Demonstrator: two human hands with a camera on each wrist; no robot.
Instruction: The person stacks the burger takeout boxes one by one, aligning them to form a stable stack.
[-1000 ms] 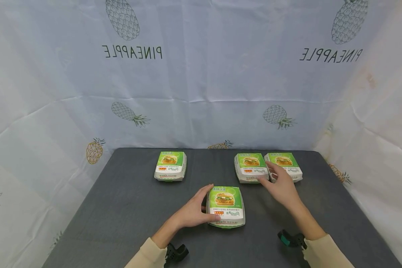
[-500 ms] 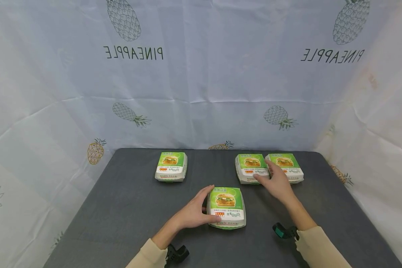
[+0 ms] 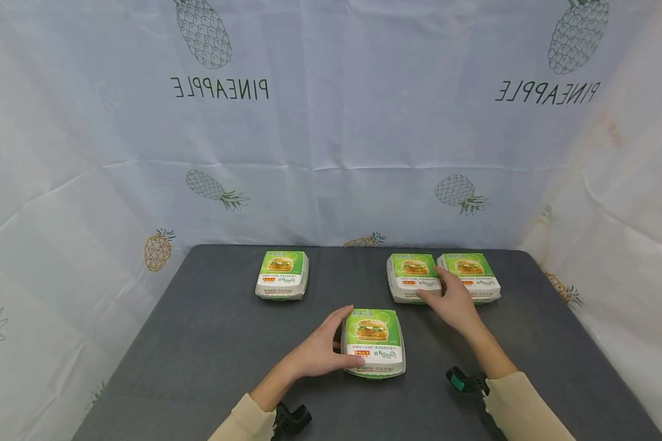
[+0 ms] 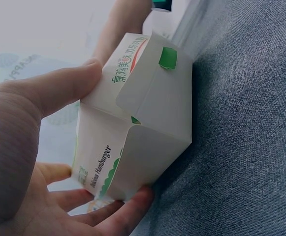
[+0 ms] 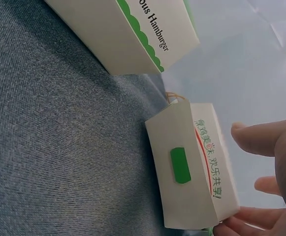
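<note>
My left hand (image 3: pixel 319 348) grips the left side of the nearest green-and-white burger box (image 3: pixel 372 334), thumb over its front corner. In the left wrist view, the left hand (image 4: pixel 49 147) has its thumb against the box (image 4: pixel 155 147) and fingers along the side. My right hand (image 3: pixel 456 303) is at the right front of the back middle box (image 3: pixel 414 275). The right wrist view shows the right hand (image 5: pixel 275 172) with fingertips touching that box (image 5: pixel 182 196) and the thumb held off it.
Another burger box (image 3: pixel 467 269) stands just right of the back middle one, and one more (image 3: pixel 282 272) stands at the back left. All rest on a dark grey table (image 3: pixel 209 343). A pineapple-print cloth (image 3: pixel 331 122) hangs behind and at both sides.
My right hand has shifted slightly left, its thumb now farther over the front of the back middle box. The left hand and its box look unmoved.
</note>
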